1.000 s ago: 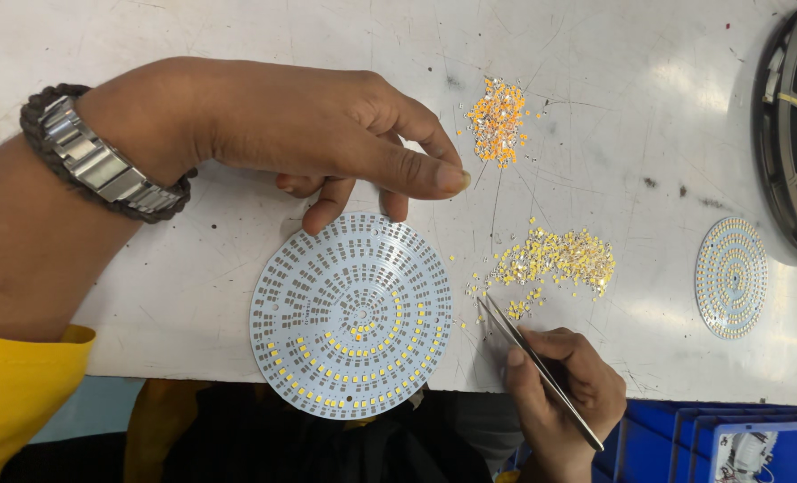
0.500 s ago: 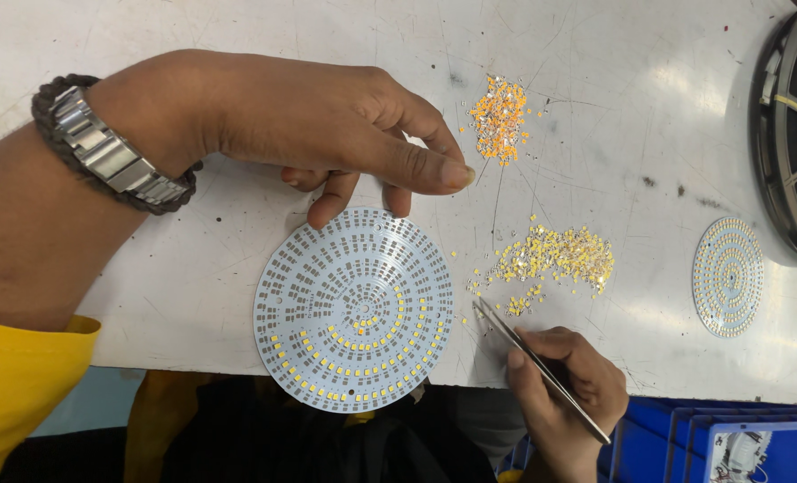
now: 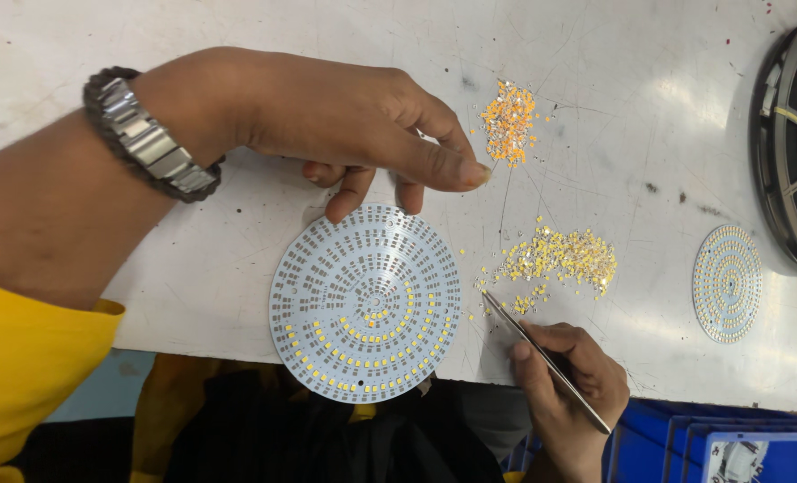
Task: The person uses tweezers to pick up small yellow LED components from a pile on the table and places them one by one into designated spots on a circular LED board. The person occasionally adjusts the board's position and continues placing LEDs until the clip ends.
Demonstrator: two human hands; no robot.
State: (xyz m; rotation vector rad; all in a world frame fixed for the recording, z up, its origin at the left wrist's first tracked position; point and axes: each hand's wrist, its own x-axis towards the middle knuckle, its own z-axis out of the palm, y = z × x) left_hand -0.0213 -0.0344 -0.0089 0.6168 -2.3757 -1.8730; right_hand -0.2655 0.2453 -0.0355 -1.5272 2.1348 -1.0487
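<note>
Head view: my left hand (image 3: 345, 116) rests with loose fingers touching the far rim of the board (image 3: 365, 301) at the table (image 3: 193, 277) edge. My right hand (image 3: 567, 376) pinches tweezers (image 3: 542, 358), tips among chips (image 3: 555, 259). Chips look tiny, light, easily scattered; grip by the sides.

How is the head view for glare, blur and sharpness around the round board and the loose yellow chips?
Head view: soft glare whitens the table at upper right; the round board and the nearer chip pile are sharp; the left hand casts only a faint shadow; the tweezers in the right hand read clearly; the second board is slightly washed out.
</note>
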